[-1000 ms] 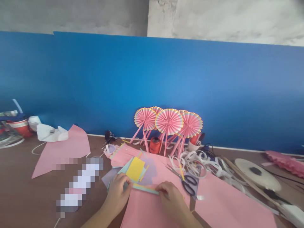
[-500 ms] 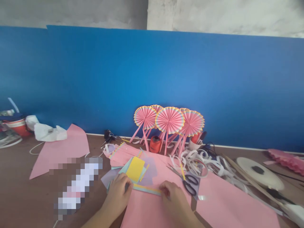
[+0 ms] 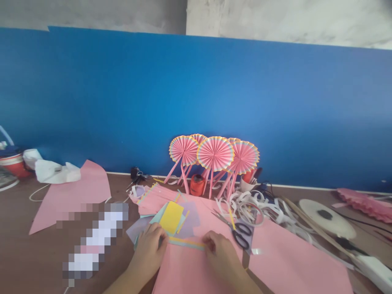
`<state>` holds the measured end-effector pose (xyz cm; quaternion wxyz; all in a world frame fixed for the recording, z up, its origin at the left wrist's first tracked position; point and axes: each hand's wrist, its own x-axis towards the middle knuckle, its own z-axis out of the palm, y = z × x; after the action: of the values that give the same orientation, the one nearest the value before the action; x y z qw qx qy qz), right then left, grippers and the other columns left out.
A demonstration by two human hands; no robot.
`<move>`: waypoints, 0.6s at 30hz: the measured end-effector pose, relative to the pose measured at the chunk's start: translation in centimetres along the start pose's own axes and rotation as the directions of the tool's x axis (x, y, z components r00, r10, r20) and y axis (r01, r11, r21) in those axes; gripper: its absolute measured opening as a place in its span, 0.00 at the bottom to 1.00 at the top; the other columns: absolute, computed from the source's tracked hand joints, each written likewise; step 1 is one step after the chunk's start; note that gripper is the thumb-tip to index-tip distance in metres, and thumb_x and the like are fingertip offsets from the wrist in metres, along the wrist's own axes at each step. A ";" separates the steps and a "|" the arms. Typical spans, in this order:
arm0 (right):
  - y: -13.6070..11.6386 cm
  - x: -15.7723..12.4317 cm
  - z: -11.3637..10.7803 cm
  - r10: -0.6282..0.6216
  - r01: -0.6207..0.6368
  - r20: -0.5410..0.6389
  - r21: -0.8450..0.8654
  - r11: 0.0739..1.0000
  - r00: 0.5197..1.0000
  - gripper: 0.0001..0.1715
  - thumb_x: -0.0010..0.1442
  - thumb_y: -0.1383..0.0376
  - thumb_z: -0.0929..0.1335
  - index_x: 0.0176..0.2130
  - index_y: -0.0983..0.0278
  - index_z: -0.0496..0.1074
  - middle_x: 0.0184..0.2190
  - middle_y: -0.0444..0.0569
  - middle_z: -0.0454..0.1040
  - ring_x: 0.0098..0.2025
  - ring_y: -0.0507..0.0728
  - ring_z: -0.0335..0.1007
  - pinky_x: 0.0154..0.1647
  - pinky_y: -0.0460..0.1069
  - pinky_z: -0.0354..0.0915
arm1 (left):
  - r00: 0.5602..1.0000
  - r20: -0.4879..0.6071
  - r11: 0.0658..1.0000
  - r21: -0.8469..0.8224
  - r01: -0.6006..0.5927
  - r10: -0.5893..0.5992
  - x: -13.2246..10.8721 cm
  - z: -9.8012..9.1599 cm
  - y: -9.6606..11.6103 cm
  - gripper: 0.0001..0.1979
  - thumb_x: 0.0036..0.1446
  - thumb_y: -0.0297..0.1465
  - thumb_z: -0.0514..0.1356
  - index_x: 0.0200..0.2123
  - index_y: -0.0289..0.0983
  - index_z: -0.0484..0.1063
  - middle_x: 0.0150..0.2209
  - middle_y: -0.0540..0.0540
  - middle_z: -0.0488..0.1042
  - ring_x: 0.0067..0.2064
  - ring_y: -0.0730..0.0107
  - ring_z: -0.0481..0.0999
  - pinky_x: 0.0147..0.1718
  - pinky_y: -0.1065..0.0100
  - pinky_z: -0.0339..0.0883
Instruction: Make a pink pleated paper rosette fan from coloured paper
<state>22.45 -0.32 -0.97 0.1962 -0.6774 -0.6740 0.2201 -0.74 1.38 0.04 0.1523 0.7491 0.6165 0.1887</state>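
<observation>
A narrow yellow and light-blue paper strip runs along the far edge of a pink sheet of paper. My left hand is closed at the strip's left end, and my right hand pinches its right end. The fingertips partly hide both ends. Just beyond the strip lies a yellow paper piece on light-blue and lilac sheets. Black-handled scissors rest on the pink paper to the right of my right hand.
Several pink pleated paper fans stand at the back against a blue panel. White curled strips heap up right of centre. A round cream lid-like thing lies at right, and a pink sheet at left.
The view has turned slightly, so the things appear a little further left. Both hands stay at the strip's ends, with hardly any movement against the paper.
</observation>
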 end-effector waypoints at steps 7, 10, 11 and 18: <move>0.0 0.2 -0.1 -0.006 0.005 0.015 0.030 1.000 1.000 0.16 0.47 0.74 0.62 0.33 0.59 0.73 0.26 0.43 0.76 0.31 0.56 0.70 0.31 0.46 0.57 | 0.999 0.047 0.999 0.039 0.008 -0.009 0.0 -0.4 0.5 0.10 0.59 0.27 0.49 0.28 0.39 0.67 0.35 0.46 0.73 0.42 0.59 0.70 0.39 0.60 0.58; -0.1 0.3 -0.2 0.006 -0.007 0.015 0.030 1.000 1.000 0.16 0.46 0.75 0.62 0.32 0.59 0.73 0.26 0.43 0.76 0.31 0.55 0.70 0.31 0.46 0.56 | 0.999 0.051 0.998 0.064 -0.001 -0.002 -0.1 -0.3 0.5 0.11 0.59 0.26 0.48 0.28 0.39 0.67 0.35 0.46 0.72 0.42 0.60 0.70 0.39 0.61 0.58; -0.1 0.3 -0.2 0.011 -0.012 0.017 0.026 1.000 1.000 0.16 0.46 0.75 0.63 0.32 0.60 0.73 0.26 0.44 0.76 0.31 0.55 0.70 0.31 0.46 0.56 | 0.999 0.054 0.997 0.074 -0.004 0.000 -0.1 -0.3 0.5 0.11 0.60 0.26 0.48 0.28 0.39 0.67 0.36 0.46 0.72 0.42 0.60 0.70 0.39 0.61 0.58; -0.6 0.1 -0.5 0.041 -0.039 0.036 -0.067 0.997 0.999 0.18 0.47 0.76 0.63 0.34 0.60 0.73 0.28 0.44 0.75 0.33 0.56 0.69 0.32 0.46 0.54 | 0.998 0.064 0.990 0.140 -0.020 0.011 -0.2 -0.3 0.8 0.12 0.61 0.26 0.46 0.29 0.38 0.67 0.37 0.45 0.72 0.42 0.60 0.70 0.39 0.60 0.58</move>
<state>22.20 -0.19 -0.25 0.1566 -0.6927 -0.6707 0.2139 -0.26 0.99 0.68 0.1172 0.7683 0.6173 0.1223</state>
